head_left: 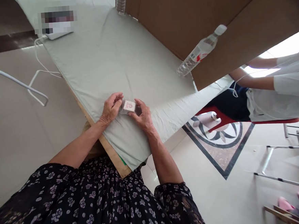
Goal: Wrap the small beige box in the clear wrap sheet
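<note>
Left hand [111, 109], right hand [143, 116] — fingers gripped both ends of the small clear red-and-white rectangular case [129, 106] — seemingly to steady it.

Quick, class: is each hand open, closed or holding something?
Left hand: at one end of the small clear box; grip cannot be told.
Right hand: holding the box's other end.

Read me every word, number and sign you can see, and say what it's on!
None reads clearly.
Small see-through box with a white top: a pinkish-red mark, maybe a letter or number, too blurred to read.
Clear plastic bottle with a white cap: red and dark print on its label, too small to read.
Flat white object with a white cable: partly pixelated, nothing readable.
</note>
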`<state>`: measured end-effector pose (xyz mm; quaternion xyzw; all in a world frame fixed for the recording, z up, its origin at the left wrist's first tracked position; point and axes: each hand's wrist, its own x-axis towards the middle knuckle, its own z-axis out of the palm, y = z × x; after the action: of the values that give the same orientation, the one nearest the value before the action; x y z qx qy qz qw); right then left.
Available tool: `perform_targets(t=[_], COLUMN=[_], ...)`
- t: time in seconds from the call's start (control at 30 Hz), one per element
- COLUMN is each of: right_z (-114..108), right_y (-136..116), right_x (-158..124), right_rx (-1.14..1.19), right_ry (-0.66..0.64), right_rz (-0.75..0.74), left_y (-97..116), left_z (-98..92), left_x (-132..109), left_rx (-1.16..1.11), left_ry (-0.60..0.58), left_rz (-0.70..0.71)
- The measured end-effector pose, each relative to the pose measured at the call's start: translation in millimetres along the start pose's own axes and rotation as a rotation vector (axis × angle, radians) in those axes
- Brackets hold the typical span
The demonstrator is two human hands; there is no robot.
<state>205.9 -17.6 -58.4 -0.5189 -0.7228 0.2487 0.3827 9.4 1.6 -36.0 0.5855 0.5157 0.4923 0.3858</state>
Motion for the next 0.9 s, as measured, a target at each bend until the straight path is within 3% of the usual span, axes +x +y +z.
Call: perform_targets(t=[0.3, 0.5, 0.77, 0.9], right_z=[9.1, 7.3, 5.7, -1.6], right_y=[-6.5, -11.2, -14.9, -20.3], right_x=[1.2, -0.1, -4.8, -8.5], right_rx=[0.013, 0.040, -0.016, -0.011], right_ry=[0.104, 0.095, 0.082, 0.129], right_rz=[0.091, 0.152, 0.128, 0.018], left_y=[-5.7, -9.2, -7.0, -4.8], left_z=[3.6, 6.5, 6.6, 4.4], left_x=[6.9, 8.9, 7.9, 5.6], left_rx=[-0.103, -0.102, -0.089, -0.082], left_ry=[-0.062, -0.112, -0.107, -0.104], left_rz=[0.027, 0.005, 0.005, 0.016])
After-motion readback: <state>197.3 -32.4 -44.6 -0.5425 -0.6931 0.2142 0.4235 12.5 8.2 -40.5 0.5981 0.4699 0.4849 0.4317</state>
